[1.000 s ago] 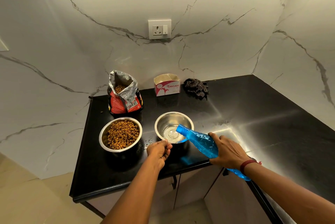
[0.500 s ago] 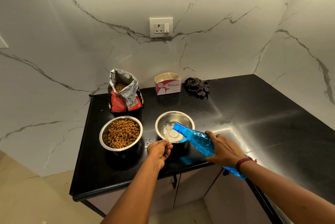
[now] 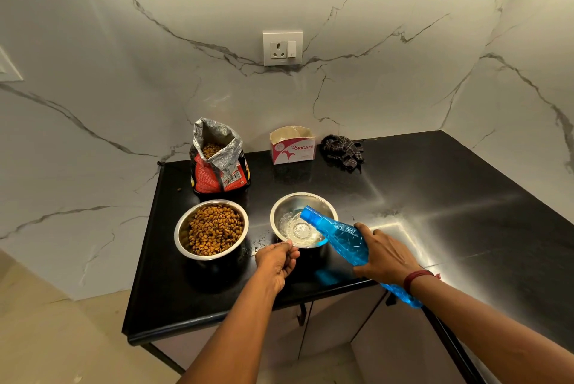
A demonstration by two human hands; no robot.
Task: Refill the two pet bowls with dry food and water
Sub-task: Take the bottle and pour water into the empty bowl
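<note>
The small white-and-red carton (image 3: pixel 292 146) by the wall reads "ORIGAMI".

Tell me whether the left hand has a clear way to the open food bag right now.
Probably yes, once it lets go. The left hand pinches the water bowl rim; the food bag stands behind the kibble bowl, so it must reach over that.

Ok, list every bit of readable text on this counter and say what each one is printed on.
"ORIGAMI": on the front of the red and white box by the wall.
Print and barcode on the food bag: too small to read.
Marks on the blue bottle: no readable label.
The wall socket: no legible marking.
</note>
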